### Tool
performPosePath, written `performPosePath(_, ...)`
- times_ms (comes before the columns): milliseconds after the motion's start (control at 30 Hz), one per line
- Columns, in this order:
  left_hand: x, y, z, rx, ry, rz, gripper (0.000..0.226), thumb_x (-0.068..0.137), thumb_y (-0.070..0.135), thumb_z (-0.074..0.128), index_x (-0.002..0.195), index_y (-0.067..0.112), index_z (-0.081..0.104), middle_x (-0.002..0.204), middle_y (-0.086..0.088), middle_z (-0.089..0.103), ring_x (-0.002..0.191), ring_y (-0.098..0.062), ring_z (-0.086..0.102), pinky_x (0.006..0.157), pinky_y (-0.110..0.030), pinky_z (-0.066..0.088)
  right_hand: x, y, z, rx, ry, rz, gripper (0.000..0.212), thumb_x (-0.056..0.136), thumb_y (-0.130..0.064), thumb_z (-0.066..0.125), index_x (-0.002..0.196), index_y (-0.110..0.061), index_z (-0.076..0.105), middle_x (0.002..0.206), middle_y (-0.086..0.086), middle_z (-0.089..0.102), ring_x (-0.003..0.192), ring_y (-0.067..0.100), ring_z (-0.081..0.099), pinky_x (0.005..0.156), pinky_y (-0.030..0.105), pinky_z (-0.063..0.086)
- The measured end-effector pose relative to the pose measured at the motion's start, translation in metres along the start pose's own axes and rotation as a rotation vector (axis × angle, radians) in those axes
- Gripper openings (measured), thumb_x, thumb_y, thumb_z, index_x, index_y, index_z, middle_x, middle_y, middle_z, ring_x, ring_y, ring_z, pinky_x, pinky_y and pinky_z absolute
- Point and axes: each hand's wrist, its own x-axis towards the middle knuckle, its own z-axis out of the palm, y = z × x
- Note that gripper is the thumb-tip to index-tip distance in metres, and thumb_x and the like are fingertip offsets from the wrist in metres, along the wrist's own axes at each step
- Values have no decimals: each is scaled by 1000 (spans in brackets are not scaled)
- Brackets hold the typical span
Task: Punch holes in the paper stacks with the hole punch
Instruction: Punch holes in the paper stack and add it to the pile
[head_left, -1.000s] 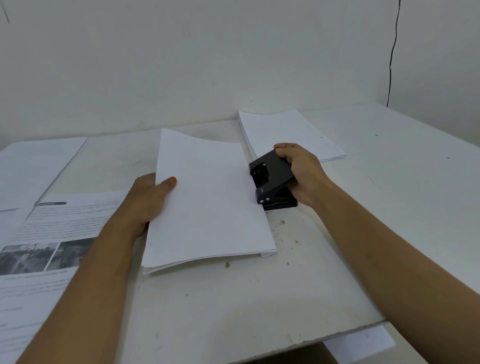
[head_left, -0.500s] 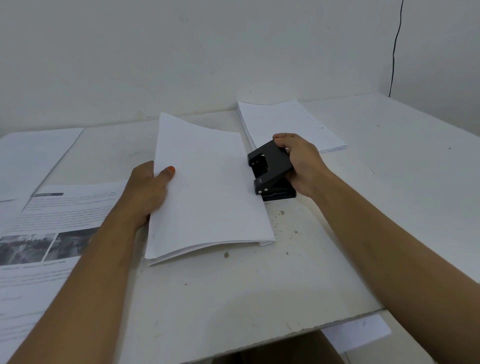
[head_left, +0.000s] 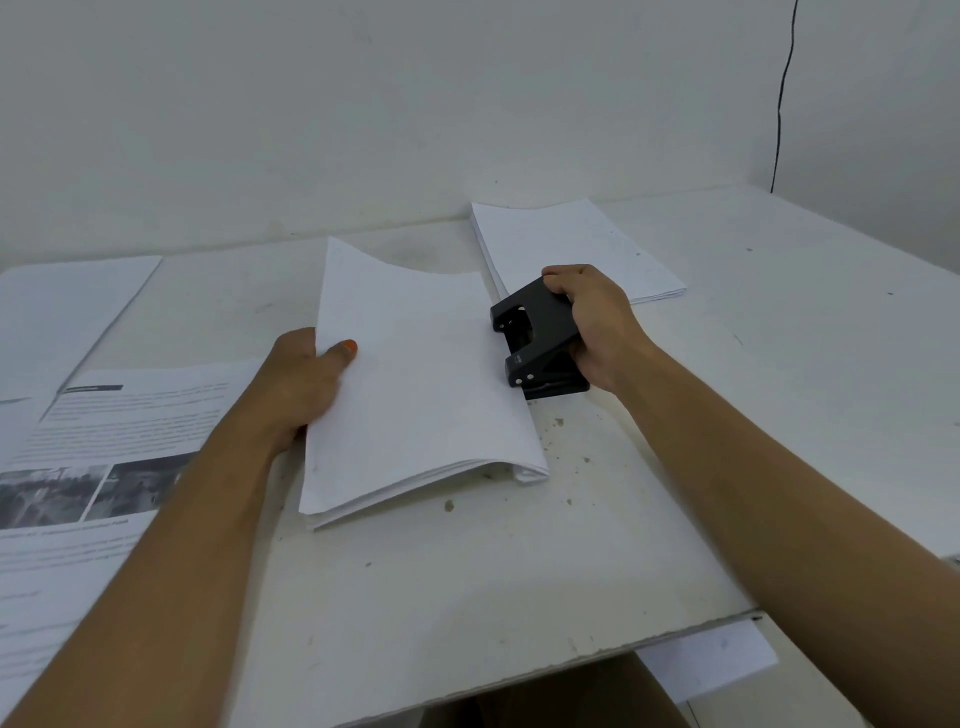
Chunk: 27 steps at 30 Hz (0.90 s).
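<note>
The left hand (head_left: 304, 382) pinches the paper stack (head_left: 415, 384) by its near edge, thumb on top, steadying it so its far edge feeds into the hole punch (head_left: 537, 338), which the right hand (head_left: 597, 322) grips, ready to press

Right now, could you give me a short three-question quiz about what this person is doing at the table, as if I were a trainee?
1. True or false: the right hand grips the black hole punch.
2. What does the left hand hold? A) the paper stack being punched B) the printed sheet with photos C) nothing
3. Fill in: a second white stack lies on the table ______ the punch, nearer the wall.

Key
1. True.
2. A: its thumb lies on top of the paper stack at the left edge; the printed sheet lies untouched.
3. Behind.
</note>
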Motion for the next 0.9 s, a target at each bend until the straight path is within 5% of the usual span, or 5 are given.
performPosePath(267,-3,2,3,60,54,52,28,97,24,54,119,9,62,110,-6,64,96,-26,62,85,-35,48,-4,0,0,-146,264,-127,26,92,-43,50,102,-19,52,88,-1,59,75,12,56,65,26,45)
performPosePath(433,-3,2,1,47,45,21,33,96,28,55,122,10,61,112,-6,64,98,-27,62,85,-37,49,-23,3,-13,-251,375,-248,13,94,-25,38,90,-19,49,79,-5,55,65,10,48,58,24,37)
performPosePath(567,-3,1,1,53,52,29,33,96,29,55,123,10,60,110,-4,62,95,-25,60,81,-35,47,-45,22,-28,-642,285,-257,8,88,-18,46,93,-14,51,95,0,53,77,14,51,61,25,38)
performPosePath(700,-5,1,2,68,56,49,32,96,27,55,122,9,60,108,-4,61,93,-25,59,82,-34,46,-58,35,-18,-917,99,-314,29,81,-34,54,106,-20,54,109,0,43,105,22,36,86,33,36)
performPosePath(900,-5,1,2,53,50,39,32,96,27,55,123,10,60,109,-5,61,96,-26,60,84,-36,47,-58,23,-30,-1008,-248,-285,62,74,-40,61,131,-56,45,123,-12,39,113,17,26,97,30,28)
